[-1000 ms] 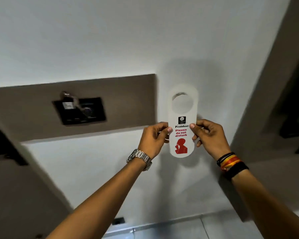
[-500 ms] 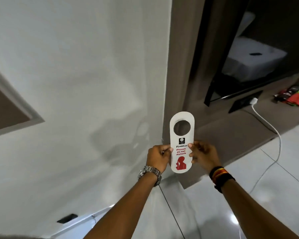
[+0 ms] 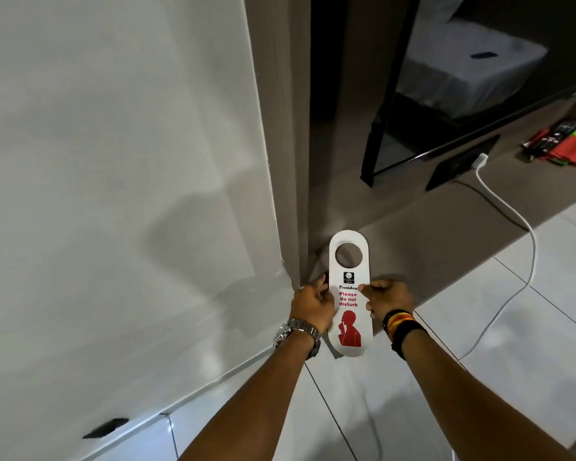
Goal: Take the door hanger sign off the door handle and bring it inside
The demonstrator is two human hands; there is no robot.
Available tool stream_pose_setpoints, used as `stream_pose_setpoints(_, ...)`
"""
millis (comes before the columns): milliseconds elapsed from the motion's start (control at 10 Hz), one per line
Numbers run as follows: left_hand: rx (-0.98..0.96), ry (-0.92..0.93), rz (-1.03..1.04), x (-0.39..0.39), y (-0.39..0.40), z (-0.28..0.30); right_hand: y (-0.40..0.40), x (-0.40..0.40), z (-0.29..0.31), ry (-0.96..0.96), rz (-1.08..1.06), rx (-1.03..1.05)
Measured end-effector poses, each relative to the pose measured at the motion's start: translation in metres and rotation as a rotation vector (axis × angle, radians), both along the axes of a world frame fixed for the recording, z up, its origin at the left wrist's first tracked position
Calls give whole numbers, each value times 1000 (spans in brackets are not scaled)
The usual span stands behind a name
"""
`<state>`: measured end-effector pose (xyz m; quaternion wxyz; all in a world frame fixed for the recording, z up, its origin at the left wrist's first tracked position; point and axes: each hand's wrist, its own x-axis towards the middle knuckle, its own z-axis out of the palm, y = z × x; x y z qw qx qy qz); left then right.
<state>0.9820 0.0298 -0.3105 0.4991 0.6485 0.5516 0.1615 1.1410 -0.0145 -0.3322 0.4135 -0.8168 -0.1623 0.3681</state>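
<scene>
Item: door hanger sign (image 3: 349,294), upright, your left hand (image 3: 311,306) and right hand (image 3: 388,299) pinching its side edges.

White door hanger sign (image 3: 349,294) upright between my hands, pinched at both side edges mid-height, round hole on top, red "Please do not disturb" facing me

white cable (image 3: 526,247) (plugged in) | black socket (image 3: 459,164) | tiled floor (image 3: 562,311)

Bare forearms, a silver metal-link watch (image 3: 298,332) on the left wrist, black, red and yellow bands (image 3: 401,324) on the right.
</scene>
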Motion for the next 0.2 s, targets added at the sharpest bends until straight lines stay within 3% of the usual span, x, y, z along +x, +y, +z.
stream_pose_setpoints(100,203,86,-127,-5,-1,-2,-3,-13,9,-315,86,-51)
stream_pose_setpoints(200,554,239,-328,-14,-2,-2,-13,-39,14,-801,247,52)
